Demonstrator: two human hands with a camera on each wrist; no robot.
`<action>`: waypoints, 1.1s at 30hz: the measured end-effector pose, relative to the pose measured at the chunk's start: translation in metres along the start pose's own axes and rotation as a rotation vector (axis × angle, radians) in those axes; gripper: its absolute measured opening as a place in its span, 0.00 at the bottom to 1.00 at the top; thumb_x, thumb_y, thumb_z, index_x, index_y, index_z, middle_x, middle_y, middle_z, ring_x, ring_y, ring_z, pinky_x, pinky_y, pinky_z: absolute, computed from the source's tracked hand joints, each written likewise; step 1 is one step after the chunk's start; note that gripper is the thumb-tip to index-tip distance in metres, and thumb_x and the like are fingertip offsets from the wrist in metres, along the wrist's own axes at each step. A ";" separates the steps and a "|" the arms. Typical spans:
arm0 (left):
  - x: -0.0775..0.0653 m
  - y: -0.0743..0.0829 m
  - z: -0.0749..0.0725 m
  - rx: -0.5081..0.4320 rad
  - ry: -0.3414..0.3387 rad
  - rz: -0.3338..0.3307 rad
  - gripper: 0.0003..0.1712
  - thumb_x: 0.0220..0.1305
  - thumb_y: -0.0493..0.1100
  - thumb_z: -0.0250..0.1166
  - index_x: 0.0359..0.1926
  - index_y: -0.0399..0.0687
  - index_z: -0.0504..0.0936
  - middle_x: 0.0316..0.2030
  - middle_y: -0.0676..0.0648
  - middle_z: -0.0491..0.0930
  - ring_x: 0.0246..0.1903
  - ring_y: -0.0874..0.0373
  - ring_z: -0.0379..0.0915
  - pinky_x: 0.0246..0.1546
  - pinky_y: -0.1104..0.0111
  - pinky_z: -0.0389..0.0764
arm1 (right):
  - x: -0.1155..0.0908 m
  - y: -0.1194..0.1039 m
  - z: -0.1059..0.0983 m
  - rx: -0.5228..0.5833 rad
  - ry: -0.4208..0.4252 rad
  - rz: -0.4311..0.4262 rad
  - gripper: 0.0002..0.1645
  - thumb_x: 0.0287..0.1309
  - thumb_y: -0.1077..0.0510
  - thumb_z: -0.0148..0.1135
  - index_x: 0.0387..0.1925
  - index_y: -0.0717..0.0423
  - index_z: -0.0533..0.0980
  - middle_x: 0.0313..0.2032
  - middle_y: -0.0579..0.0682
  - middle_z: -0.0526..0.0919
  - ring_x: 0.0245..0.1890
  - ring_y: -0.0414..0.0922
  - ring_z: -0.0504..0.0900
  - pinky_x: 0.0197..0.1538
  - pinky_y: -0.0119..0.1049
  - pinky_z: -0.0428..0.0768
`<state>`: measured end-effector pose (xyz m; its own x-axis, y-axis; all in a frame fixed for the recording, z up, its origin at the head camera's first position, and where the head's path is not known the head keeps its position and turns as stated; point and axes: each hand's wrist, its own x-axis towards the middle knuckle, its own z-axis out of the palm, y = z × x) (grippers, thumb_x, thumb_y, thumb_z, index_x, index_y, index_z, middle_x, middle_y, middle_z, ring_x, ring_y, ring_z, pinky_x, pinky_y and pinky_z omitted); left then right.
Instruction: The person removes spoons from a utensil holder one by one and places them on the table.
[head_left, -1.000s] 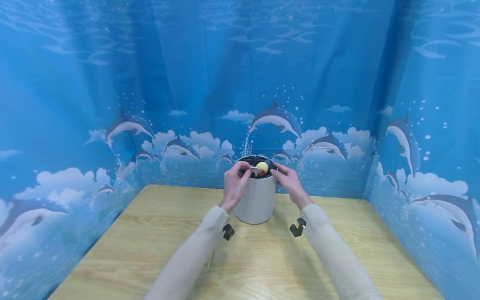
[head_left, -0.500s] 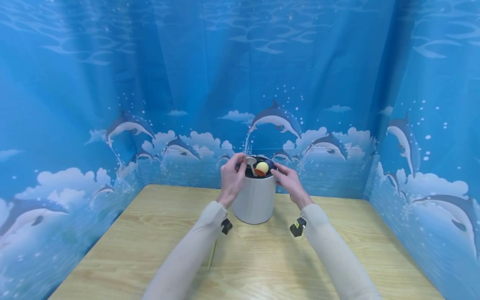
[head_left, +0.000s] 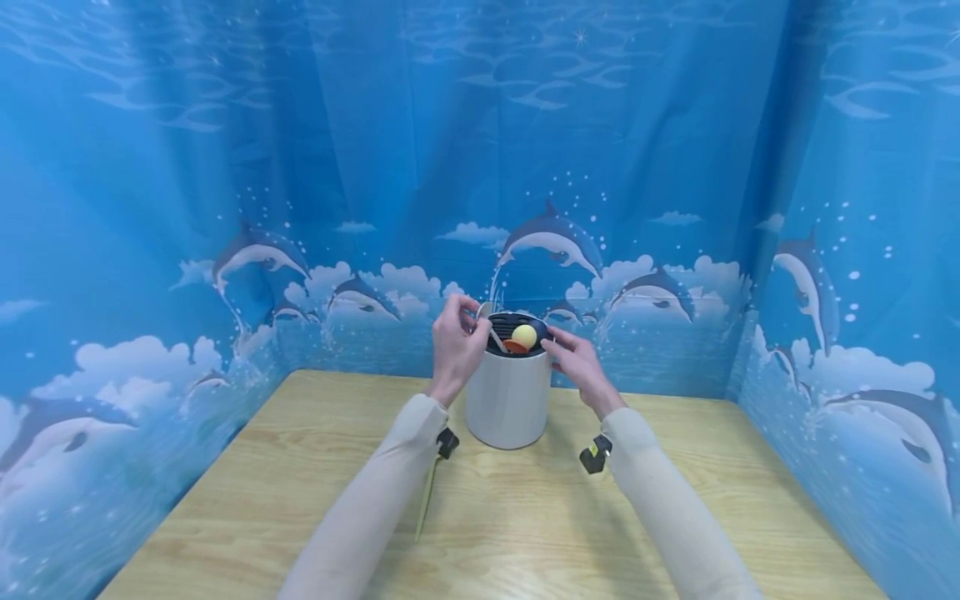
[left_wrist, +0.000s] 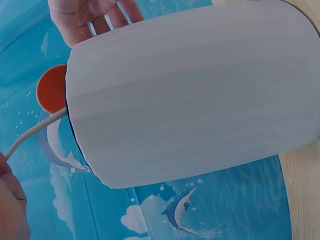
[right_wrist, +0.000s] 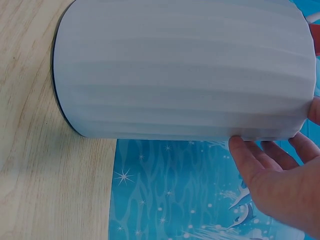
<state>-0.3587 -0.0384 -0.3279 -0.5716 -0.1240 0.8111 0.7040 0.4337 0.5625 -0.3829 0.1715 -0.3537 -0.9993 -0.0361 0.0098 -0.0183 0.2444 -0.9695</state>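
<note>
Head view: pale utensil (head_left: 496, 340), thin stem, rounded upper end; reaches down to the black slotted top of a white cylindrical container (head_left: 507, 404), near a yellow ball (head_left: 524, 336) and an orange piece (head_left: 513, 346). Wood-grain table (head_left: 637, 500), slender greenish stick (head_left: 425, 508) lying on it; blue dolphin-print cloth (head_left: 420, 167) around. Left hand (head_left: 456, 346) pinches the utensil near its upper end; right hand (head_left: 577, 362) at the container's rim, fingers relaxed. Left wrist view: stem gently curved, running from the left fingertips to the container's edge, beside the orange piece. Right wrist view: container wall faintly ribbed; right fingertips rest against its side near the rim.
</note>
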 end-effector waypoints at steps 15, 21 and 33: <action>0.002 0.005 -0.007 -0.227 -0.235 -0.161 0.17 0.64 0.32 0.59 0.51 0.53 0.80 0.46 0.47 0.81 0.14 0.55 0.67 0.17 0.71 0.75 | 0.000 0.000 0.000 -0.005 0.012 0.010 0.32 0.71 0.46 0.53 0.73 0.43 0.61 0.74 0.50 0.59 0.74 0.52 0.59 0.70 0.54 0.66; 0.005 0.006 -0.012 -0.286 -0.338 -0.221 0.17 0.65 0.33 0.58 0.51 0.55 0.81 0.46 0.49 0.82 0.16 0.48 0.69 0.22 0.63 0.81 | 0.000 0.000 0.001 0.005 0.012 0.018 0.32 0.71 0.46 0.54 0.73 0.43 0.61 0.75 0.50 0.59 0.74 0.51 0.59 0.71 0.53 0.66; 0.016 0.008 -0.024 -0.083 -0.321 -0.121 0.23 0.64 0.50 0.68 0.59 0.56 0.77 0.46 0.50 0.83 0.38 0.57 0.79 0.33 0.68 0.81 | -0.001 -0.001 0.000 -0.006 -0.004 0.013 0.33 0.71 0.45 0.53 0.73 0.43 0.60 0.75 0.50 0.58 0.74 0.52 0.59 0.70 0.53 0.67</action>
<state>-0.3519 -0.0584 -0.3066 -0.7472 0.1227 0.6532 0.6473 0.3571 0.6734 -0.3823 0.1715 -0.3527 -0.9993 -0.0372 -0.0040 -0.0055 0.2509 -0.9680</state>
